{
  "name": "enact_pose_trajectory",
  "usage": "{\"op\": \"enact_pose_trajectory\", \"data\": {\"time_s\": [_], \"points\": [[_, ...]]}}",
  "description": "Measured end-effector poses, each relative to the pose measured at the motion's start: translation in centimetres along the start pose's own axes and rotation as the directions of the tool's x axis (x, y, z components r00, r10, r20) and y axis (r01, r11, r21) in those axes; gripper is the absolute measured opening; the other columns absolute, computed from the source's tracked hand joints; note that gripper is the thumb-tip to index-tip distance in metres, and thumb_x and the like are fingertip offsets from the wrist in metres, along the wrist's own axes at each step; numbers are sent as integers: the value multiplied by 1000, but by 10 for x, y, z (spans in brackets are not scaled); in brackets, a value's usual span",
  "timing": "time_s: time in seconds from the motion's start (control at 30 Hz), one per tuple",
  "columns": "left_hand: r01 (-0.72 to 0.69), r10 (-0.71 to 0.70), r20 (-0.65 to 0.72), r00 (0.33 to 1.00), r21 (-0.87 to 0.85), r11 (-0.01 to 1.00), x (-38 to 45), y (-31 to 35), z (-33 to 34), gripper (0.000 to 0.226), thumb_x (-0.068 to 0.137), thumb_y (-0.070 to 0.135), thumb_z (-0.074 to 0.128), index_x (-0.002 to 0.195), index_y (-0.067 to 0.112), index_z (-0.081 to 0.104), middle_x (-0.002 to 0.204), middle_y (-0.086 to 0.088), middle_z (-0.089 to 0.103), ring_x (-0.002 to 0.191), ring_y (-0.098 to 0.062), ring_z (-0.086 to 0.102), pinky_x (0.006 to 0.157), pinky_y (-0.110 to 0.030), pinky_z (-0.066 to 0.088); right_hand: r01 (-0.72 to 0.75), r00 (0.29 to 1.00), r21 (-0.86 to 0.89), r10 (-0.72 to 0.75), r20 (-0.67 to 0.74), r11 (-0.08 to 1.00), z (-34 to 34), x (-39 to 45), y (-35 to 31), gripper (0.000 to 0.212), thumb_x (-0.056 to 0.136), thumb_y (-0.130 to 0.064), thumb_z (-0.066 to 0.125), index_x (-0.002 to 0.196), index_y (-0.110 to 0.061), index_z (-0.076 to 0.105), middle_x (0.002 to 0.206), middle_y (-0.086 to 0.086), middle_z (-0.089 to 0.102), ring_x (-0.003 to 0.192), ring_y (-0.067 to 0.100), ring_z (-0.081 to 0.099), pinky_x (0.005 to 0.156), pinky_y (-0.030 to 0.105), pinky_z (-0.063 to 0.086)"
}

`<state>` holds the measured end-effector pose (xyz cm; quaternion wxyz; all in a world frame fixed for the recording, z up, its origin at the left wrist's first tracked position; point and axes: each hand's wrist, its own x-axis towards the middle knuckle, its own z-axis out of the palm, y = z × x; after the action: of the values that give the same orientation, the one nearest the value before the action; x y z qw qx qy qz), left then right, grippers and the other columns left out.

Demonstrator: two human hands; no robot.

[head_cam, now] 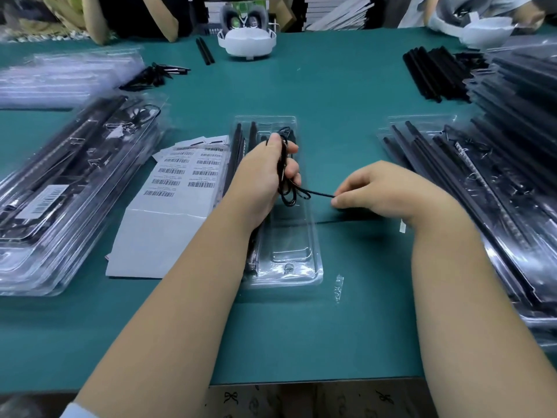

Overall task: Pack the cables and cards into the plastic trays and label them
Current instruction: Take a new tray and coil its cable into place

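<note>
At the centre of the frame the left hand point(265, 173) is curled around a bundle of thin black cable point(284, 176), holding it upright just above a clear plastic tray point(304, 260) that lies lengthwise on the green table point(331, 86). Loops of the cable hang below the fist, and one end runs off to the right. The right hand point(388, 188), a little right of centre, pinches that loose end between thumb and fingertips, close to the table surface. The strand between the two hands is nearly straight.

The tray's left channels already hold long black strips point(239, 140); its wider right compartment shows bare plastic near the lower end.

Just left of the tray lies a white sheet of barcode labels point(180, 173), its lower part blank. At the far left sits a stack of filled trays point(60, 188), the top one bearing a barcode label. Above it, in the upper left, is a pile of empty clear trays point(60, 76), with a small heap of black pieces point(153, 75) beside it.

Along the right edge is another stack of trays loaded with black strips point(482, 182), and loose black strips point(434, 70) lie in the upper right. A white headset point(246, 40) rests at the top centre of the table. A small scrap of clear film point(339, 286) lies just right of the tray's lower end.
</note>
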<state>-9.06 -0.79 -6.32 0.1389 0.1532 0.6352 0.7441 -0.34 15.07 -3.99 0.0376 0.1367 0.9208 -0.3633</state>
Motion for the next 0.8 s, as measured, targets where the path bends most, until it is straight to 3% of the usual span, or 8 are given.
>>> {"op": "enact_pose_trajectory", "data": {"time_s": [0.13, 0.23, 0.33, 0.47, 0.57, 0.67, 0.7, 0.8], "points": [[-91, 101, -35, 994, 214, 973, -2, -2, 6, 32, 103, 34, 31, 87, 17, 53, 46, 11, 45, 45, -9, 46, 51, -20, 38, 70, 984, -103, -86, -155, 992, 15, 4, -10, 3, 83, -28, 70, 83, -28, 72, 78, -13, 66, 84, 11, 61, 68, 23, 42], [-141, 159, -37, 987, 296, 945, -2, -2, 8, 28, 102, 31, 38, 80, 17, 46, 45, 13, 43, 44, -7, 42, 53, -24, 37, 133, 941, -160, -175, -288, 978, 30, 3, -22, 15, 87, -22, 60, 92, -25, 74, 94, -4, 71, 95, 18, 59, 84, 28, 45], [-145, 180, -78, 981, 332, 932, -2, -3, 8, 26, 101, 30, 40, 81, 15, 45, 47, 12, 49, 48, -10, 48, 56, -28, 43, 253, 910, -35, -250, -330, 967, 36, 0, -28, 26, 87, -13, 49, 90, -17, 75, 83, 2, 71, 83, 18, 59, 72, 25, 43], [-73, 86, -133, 987, 102, 992, 0, 0, 2, 27, 103, 27, 36, 83, 15, 47, 48, 10, 47, 43, -9, 47, 39, -16, 35, 455, 838, -8, -431, -335, 890, 39, -1, -29, 36, 89, -9, 58, 118, -28, 66, 75, -17, 65, 82, 15, 51, 73, 10, 38], [-95, 118, -117, 986, 188, 978, -2, 0, 6, 28, 102, 24, 38, 76, 16, 43, 54, 6, 48, 44, -8, 47, 42, -19, 40, 527, 734, -101, -512, -445, 844, 43, 1, -30, 45, 84, -7, 65, 125, -26, 61, 78, -26, 64, 83, 13, 47, 78, 7, 33], [-192, 245, -53, 968, 473, 860, -4, -5, 14, 25, 102, 28, 38, 79, 25, 46, 67, 11, 53, 64, -8, 51, 62, -25, 45, 524, 625, -123, -479, -617, 843, 46, 5, -32, 39, 79, 1, 67, 116, -12, 66, 89, -6, 64, 83, 18, 54, 80, 16, 41], [-199, 250, -37, 968, 501, 842, -5, -5, 16, 25, 102, 29, 38, 79, 27, 47, 64, 12, 55, 62, -5, 50, 62, -25, 43, 529, 626, -56, -433, -649, 847, 47, 6, -32, 39, 80, 2, 66, 116, -11, 64, 93, -4, 59, 83, 15, 56, 81, 14, 42], [-185, 200, 15, 980, 456, 871, -7, -4, 16, 26, 102, 31, 37, 80, 26, 50, 55, 12, 56, 53, -6, 49, 56, -29, 38, 506, 727, 289, -222, -649, 813, 49, 8, -34, 32, 88, 0, 59, 111, -23, 59, 100, -7, 48, 81, 2, 60, 81, 7, 42]]}}
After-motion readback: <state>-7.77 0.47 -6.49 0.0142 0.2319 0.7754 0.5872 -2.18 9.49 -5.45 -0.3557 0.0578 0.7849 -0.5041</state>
